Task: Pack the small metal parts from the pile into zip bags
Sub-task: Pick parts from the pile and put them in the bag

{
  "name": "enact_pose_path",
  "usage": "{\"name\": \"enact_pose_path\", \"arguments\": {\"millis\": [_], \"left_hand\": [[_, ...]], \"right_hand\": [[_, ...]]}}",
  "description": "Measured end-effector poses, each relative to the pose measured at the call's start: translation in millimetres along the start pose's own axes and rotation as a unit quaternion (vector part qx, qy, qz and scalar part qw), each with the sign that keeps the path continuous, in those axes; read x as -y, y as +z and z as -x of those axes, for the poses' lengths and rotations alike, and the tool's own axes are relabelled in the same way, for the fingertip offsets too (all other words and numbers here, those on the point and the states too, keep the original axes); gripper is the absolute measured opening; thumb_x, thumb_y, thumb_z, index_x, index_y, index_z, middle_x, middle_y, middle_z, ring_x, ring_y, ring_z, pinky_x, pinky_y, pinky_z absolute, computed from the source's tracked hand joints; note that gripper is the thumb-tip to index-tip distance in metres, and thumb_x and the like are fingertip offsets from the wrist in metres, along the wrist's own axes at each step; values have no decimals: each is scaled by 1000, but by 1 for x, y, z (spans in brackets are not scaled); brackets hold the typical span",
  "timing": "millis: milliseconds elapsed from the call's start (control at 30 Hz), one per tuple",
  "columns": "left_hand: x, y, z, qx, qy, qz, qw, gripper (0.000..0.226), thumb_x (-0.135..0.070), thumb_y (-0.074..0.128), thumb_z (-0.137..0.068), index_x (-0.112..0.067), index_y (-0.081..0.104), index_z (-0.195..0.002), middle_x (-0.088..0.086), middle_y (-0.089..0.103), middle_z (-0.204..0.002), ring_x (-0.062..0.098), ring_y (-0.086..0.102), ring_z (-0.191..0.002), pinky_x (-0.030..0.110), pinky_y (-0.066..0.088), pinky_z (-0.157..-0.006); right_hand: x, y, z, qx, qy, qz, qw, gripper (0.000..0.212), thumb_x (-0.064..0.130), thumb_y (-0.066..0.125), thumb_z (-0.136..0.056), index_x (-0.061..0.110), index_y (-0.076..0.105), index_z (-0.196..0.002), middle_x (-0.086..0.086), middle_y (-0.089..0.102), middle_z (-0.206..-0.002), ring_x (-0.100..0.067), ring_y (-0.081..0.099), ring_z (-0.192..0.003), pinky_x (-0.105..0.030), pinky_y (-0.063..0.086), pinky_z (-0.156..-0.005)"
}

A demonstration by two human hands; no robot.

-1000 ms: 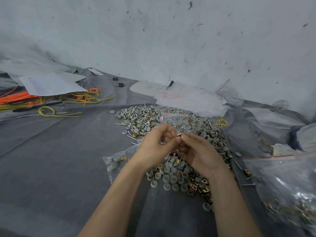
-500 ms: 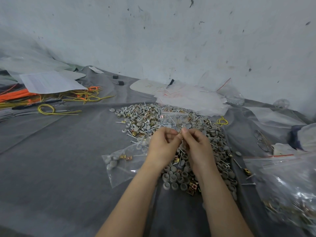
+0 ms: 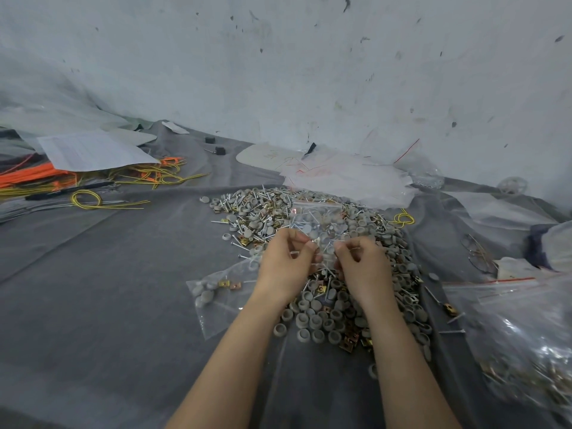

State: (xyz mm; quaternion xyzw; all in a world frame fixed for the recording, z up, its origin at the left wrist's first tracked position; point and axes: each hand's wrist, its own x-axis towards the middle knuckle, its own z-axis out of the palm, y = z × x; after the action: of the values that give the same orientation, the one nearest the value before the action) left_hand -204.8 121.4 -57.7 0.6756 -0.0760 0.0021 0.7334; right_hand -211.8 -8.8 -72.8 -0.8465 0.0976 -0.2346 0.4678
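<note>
A pile of small parts (image 3: 322,317), grey caps, screws and brass clips, lies on the grey cloth (image 3: 108,289). Above its middle I hold up a small clear zip bag (image 3: 318,219) with a few screws and caps showing through it. My left hand (image 3: 283,264) pinches the bag's near edge on the left. My right hand (image 3: 363,269) pinches the same edge on the right, a short gap from the left hand. Whether the bag's mouth is open I cannot tell. A second zip bag (image 3: 216,294) holding a few caps and clips lies flat left of my left wrist.
A big clear bag (image 3: 526,351) of packed parts lies at the right edge. Empty bags and plastic sheets (image 3: 349,178) lie behind the pile by the wall. Yellow and orange wires (image 3: 93,181) and a paper sheet (image 3: 89,150) are far left.
My hands were pressed together on a small part a second ago. They have since risen slightly, moved apart, and now hold the clear bag stretched between them.
</note>
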Motion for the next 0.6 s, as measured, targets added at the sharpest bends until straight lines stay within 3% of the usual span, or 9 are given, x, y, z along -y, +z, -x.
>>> {"name": "enact_pose_path", "arguments": {"millis": [67, 133, 233, 300, 367, 433, 500, 600], "left_hand": [[0, -1, -1, -15, 29, -57, 998, 17, -4, 53, -94, -17, 49, -84, 2, 58, -78, 16, 66, -74, 33, 58, -73], [0, -2, -2, -24, 58, -105, 993, 18, -6, 57, -93, -19, 51, -83, 1, 59, -78, 24, 67, -81, 42, 56, -80], [-1, -1, -1, -28, 114, -186, 976, 18, -10, 60, -90, -22, 51, -83, -2, 62, -78, 21, 65, -78, 40, 55, -76], [0, 1, -2, -29, 142, -233, 962, 16, -9, 60, -89, -22, 50, -90, -3, 64, -78, 16, 65, -74, 36, 55, -73], [0, 1, -3, -5, 137, -236, 962, 18, -7, 59, -89, -19, 53, -101, -1, 67, -82, 14, 66, -77, 34, 56, -77], [1, -2, -3, 36, 118, -224, 967, 28, -6, 59, -90, -13, 55, -117, 1, 70, -93, 13, 67, -88, 34, 54, -87], [2, -11, -4, 38, 139, -258, 955, 40, -12, 61, -90, -13, 52, -129, -1, 66, -109, 12, 62, -102, 33, 49, -98], [6, -30, -11, 9, 136, -422, 896, 80, -45, 68, -82, -21, 29, -147, 1, 37, -149, 19, 33, -137, 39, 26, -115]], "right_hand": [[0, 0, 2, -23, -29, 70, 997, 24, 35, 55, -94, 16, 65, -102, -1, 65, -96, -13, 60, -88, -25, 44, -72], [5, -2, 3, -34, -55, 51, 997, 26, 39, 54, -93, 22, 66, -108, 2, 61, -107, -12, 56, -101, -25, 44, -84], [15, -2, 5, 53, -33, -94, 994, 12, 32, 58, -92, 28, 69, -95, 19, 66, -84, 4, 60, -83, -11, 44, -70], [18, 2, 6, 93, -13, -152, 984, 13, 20, 60, -92, 23, 71, -85, 10, 67, -69, 0, 59, -64, -12, 48, -61], [17, 5, 6, 89, 17, -186, 978, 13, 11, 60, -92, 17, 70, -84, -6, 69, -76, -10, 62, -66, -23, 54, -66], [14, 7, 4, 68, 37, -204, 976, 11, 9, 59, -93, 13, 67, -87, -11, 68, -82, -15, 64, -70, -28, 56, -70], [9, 7, 2, 30, 52, -207, 976, 11, 12, 56, -94, 14, 64, -88, -6, 67, -79, -12, 64, -67, -25, 55, -67], [3, 5, -3, -20, 72, -226, 971, 13, 12, 54, -96, 17, 60, -86, -2, 66, -77, -6, 63, -62, -20, 51, -60]]}}
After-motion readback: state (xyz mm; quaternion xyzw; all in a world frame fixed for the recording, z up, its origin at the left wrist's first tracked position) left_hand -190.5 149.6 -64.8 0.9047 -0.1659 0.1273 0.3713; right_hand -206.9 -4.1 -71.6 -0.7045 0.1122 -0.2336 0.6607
